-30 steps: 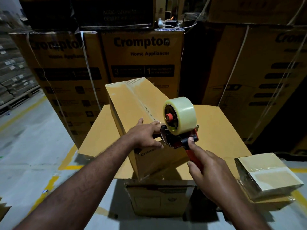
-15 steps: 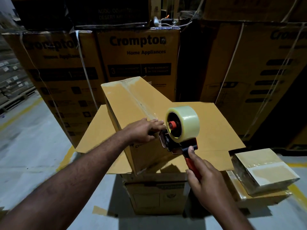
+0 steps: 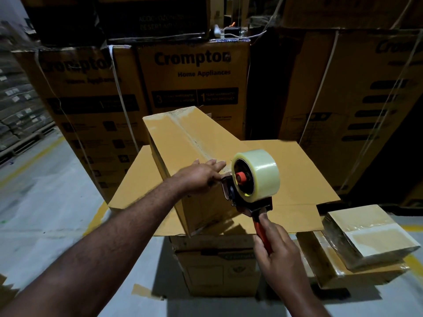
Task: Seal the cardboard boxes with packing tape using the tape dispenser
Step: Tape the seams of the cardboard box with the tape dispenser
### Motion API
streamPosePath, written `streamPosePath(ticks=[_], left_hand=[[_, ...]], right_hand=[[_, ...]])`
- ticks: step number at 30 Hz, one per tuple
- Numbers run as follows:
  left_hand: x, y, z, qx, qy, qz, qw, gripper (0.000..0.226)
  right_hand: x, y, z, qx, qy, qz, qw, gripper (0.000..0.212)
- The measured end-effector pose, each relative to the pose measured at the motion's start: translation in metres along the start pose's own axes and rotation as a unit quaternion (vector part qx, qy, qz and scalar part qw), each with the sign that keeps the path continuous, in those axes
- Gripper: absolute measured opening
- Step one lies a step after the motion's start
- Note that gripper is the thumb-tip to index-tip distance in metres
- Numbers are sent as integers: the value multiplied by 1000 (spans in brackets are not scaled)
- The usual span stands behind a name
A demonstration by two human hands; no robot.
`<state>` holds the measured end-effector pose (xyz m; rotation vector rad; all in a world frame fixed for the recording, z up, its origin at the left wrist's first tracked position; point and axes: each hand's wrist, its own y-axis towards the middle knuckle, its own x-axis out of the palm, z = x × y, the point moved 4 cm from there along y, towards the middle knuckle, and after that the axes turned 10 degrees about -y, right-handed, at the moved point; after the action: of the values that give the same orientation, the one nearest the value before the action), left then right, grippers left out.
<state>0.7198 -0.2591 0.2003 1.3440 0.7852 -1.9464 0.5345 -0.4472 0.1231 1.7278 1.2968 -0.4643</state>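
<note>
A person's right hand (image 3: 278, 255) is wrapped around the red handle of a tape dispenser (image 3: 248, 203), thumb lying along the top of the handle. The dispenser stands upright, carrying a fat roll of clear tape (image 3: 259, 172) on a red hub. Its front end meets the near end of a long box (image 3: 183, 143), at the top edge.

The left hand (image 3: 199, 177) lies on that same near end of the box, just beside the dispenser's front. Its fingers are stretched out across the box top, and it grips nothing. The bare left forearm reaches in from the lower left.

The box is narrow and points away from the person. A strip of clear tape (image 3: 191, 138) runs along the middle of its top, from the far end toward the hands.

The box lies on a flat cardboard sheet (image 3: 302, 175), which rests on a lower carton (image 3: 217, 268) standing on the floor (image 3: 45, 213). The floor is grey concrete with yellow painted lines.

To the right, a small parcel (image 3: 370, 234) wrapped in clear film sits tilted on another wrapped carton (image 3: 343, 273).

Behind everything stand tall stacked cartons (image 3: 194, 88) printed "Crompton Home Appliances", bound with white straps. The room is dim.
</note>
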Motion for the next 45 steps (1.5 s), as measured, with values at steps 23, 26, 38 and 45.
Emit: streamPosePath(ticks=[23,26,38,45], left_hand=[[7,5,-4,-60,-101,29,993,80],[16,6,3,-98,1,38,995,89],[23,11,2,-160,7,26,987,87],[24,13,-4,-186,-9,28,982,82]], right_hand=[[24,-26,22,13,22,-57,998,90],[27,-22,22,17,9,-55,998,89],[38,-15,15,8,-8,-65,998,89],[43,-9,-6,51,1,-61,997,75]])
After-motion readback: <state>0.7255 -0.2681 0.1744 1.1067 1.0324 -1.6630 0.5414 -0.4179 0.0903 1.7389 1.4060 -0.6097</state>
